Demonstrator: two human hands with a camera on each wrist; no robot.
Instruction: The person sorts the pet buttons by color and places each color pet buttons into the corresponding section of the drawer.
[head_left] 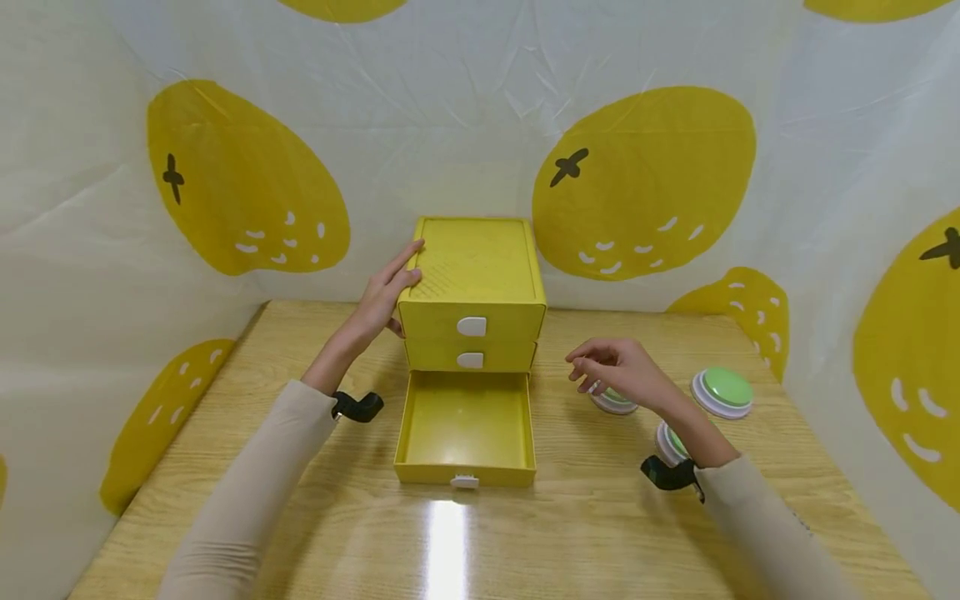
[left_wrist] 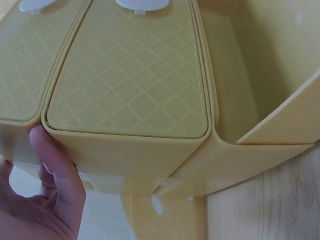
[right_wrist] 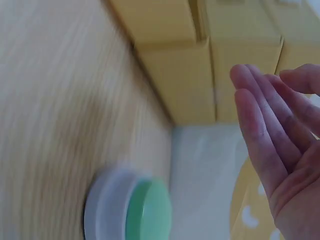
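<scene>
Your left hand (head_left: 386,292) rests against the left side and top edge of the yellow drawer cabinet (head_left: 472,275), fingers straight and laid flat on it, nothing gripped. In the left wrist view the thumb (left_wrist: 57,170) presses the cabinet's corner beside the quilted drawer fronts. The cabinet stands at about 12 o'clock on the wooden table (head_left: 570,533), close to the lemon-print backdrop (head_left: 645,183).

The cabinet has three drawers. The top drawer (head_left: 471,321) and the middle drawer (head_left: 470,356) sit shut, each with a white tab handle. The bottom drawer (head_left: 465,433) is pulled out toward you, its yellow floor showing and its white handle at the near edge (a glare stripe lies on the table just in front of it).

Your right hand (head_left: 618,371) hovers at about 3 o'clock from the open drawer, fingers loosely bent and holding nothing; the right wrist view shows the palm bare, with the fingers (right_wrist: 265,120) relaxed. Just under and behind it lies a green-topped white button (head_left: 613,402), partly hidden by the hand. A second green button (head_left: 722,392) sits farther right, at about 3 o'clock from the first, and a third button (head_left: 670,443) peeks out beside your right wrist. The right wrist view is blurred, yet one green button (right_wrist: 132,207) shows on the wood there.
</scene>
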